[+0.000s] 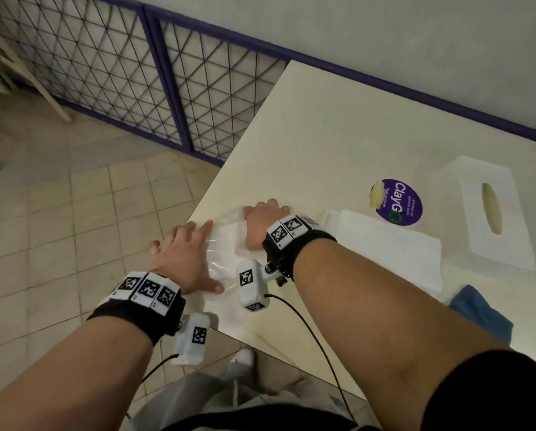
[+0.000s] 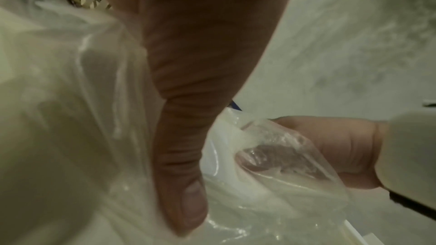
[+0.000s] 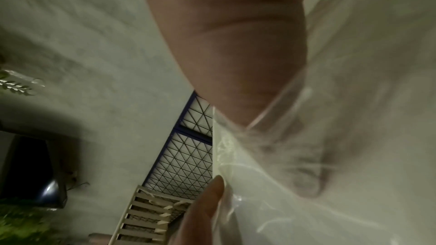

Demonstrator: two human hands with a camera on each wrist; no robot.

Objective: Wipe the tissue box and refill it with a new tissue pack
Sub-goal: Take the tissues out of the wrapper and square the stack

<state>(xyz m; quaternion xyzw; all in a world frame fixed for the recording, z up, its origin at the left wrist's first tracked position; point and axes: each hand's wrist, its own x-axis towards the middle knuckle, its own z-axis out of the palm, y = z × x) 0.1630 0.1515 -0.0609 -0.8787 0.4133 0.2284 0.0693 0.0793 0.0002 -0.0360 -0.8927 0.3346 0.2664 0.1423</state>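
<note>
A clear plastic wrapper [image 1: 221, 253] lies crumpled at the near left corner of the cream table [image 1: 338, 135]. My left hand [image 1: 195, 253] lies flat on it, fingers straight, and the thumb presses the film [image 2: 70, 118]. My right hand [image 1: 262, 217] grips the wrapper's far side with curled fingers, which show through the plastic [image 2: 306, 156]. What the wrapper holds I cannot tell. A stack of white tissues [image 1: 385, 247] lies bare on the table to the right. Further right stands the white tissue box [image 1: 466, 188] with its oval slot facing up.
A blue cloth [image 1: 478, 309] lies at the table's near edge under my right forearm. A purple round sticker [image 1: 399, 202] is on the tabletop beside the box. A wire-mesh fence [image 1: 105, 73] and tiled floor [image 1: 74, 213] lie to the left.
</note>
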